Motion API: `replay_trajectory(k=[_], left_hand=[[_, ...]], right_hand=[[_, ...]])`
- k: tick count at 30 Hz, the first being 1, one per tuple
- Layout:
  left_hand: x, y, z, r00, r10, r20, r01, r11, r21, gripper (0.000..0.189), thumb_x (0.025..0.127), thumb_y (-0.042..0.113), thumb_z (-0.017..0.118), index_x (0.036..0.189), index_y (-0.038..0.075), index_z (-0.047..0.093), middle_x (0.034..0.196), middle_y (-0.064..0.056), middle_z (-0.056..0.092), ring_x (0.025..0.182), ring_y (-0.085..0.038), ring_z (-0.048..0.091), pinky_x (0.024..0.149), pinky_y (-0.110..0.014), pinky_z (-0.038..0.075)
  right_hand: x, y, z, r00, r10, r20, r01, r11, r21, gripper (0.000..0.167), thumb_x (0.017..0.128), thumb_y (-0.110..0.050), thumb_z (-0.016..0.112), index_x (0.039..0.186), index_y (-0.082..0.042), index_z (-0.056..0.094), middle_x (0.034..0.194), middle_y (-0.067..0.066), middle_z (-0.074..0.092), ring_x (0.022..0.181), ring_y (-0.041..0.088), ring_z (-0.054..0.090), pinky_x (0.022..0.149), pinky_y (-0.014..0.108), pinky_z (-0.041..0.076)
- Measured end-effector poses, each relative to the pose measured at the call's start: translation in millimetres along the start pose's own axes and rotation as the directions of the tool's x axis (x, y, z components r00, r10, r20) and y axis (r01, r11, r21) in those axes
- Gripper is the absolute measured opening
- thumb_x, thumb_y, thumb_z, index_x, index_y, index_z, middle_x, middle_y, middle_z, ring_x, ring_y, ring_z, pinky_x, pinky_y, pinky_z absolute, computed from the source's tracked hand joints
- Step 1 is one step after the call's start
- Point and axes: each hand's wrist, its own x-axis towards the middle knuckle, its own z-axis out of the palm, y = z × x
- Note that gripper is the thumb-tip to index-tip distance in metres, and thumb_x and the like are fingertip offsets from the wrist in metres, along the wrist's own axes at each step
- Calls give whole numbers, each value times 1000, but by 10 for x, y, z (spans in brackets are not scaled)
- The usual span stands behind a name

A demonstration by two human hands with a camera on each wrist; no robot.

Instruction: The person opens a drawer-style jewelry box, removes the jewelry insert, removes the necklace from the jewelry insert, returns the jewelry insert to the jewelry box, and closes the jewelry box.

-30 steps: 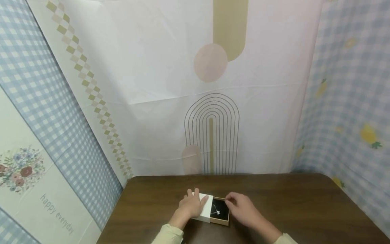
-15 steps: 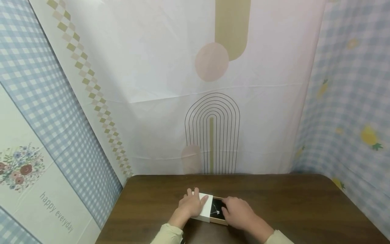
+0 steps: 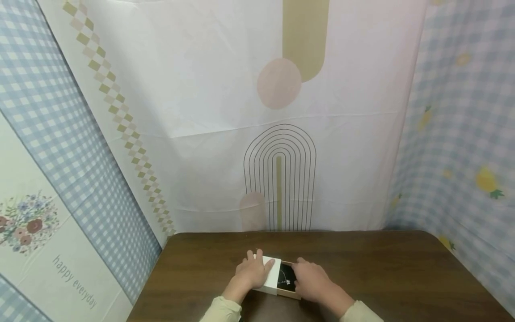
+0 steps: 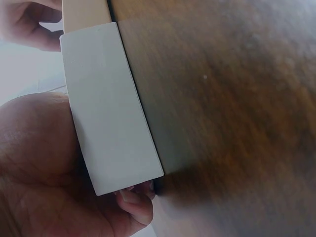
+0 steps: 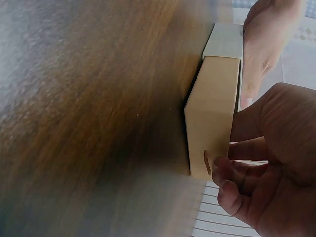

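Note:
A drawer-style jewelry box lies on the brown table, its white sleeve [image 3: 272,273] on the left and its tan tray [image 5: 212,103] sticking out to the right. Against the tray's black lining rests a thin silver chain with a small pendant [image 3: 286,281]; whether it is a necklace or a bracelet is unclear. My left hand [image 3: 251,270] grips the sleeve from above, with fingertips [image 4: 136,205] curled round its far left end. At the tray's right end, my right hand [image 3: 313,279] holds on, thumb at the upper edge and fingers curled by the notched end wall.
The dark wood table [image 3: 386,273] extends around the box on all sides. Behind it hangs a white cloth [image 3: 209,179] with printed arches. Blue checked cloths [image 3: 450,147] hang on both sides.
My right hand has shifted left and closer over the tray's right end, covering more of it. My left hand and the white sleeve have stayed in place.

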Motion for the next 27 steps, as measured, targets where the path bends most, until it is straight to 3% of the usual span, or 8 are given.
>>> replay_trajectory(k=[6, 11, 18, 27], left_hand=[[9, -3, 2, 1000, 5, -17, -6, 1000, -7, 69, 109, 54, 50, 150, -1, 49, 138, -32, 52, 115, -49, 64, 85, -63, 56], [5, -6, -3, 1000, 5, -14, -5, 1000, 2, 71, 109, 57, 49, 150, -1, 49, 138, -31, 53, 114, -48, 64, 84, -63, 55], [-1, -8, -9, 1000, 5, -10, -5, 1000, -5, 71, 109, 56, 49, 151, -1, 48, 140, -32, 52, 116, -50, 64, 86, -63, 55], [1, 7, -17, 1000, 7, -7, -7, 1000, 3, 71, 109, 56, 49, 151, -1, 48, 140, -32, 53, 116, -50, 64, 87, -63, 55]], right_hand=[[22, -6, 34, 999, 26, 23, -27, 999, 21, 37, 74, -4, 80, 110, 4, 74, 99, 11, 66, 76, 21, 65, 68, 47, 62], [44, 84, 83, 998, 49, 25, -52, 988, 148, 45, 76, -3, 77, 119, 7, 70, 105, 12, 65, 85, 22, 65, 77, 49, 62], [40, 183, 119, 998, 66, -24, -54, 945, 323, 33, 81, -2, 81, 113, -1, 70, 100, 5, 62, 91, 18, 61, 81, 44, 58], [45, 243, 99, 996, 63, -63, -33, 917, 398, 30, 84, -3, 81, 111, -5, 68, 113, 14, 73, 107, 34, 71, 97, 60, 58]])
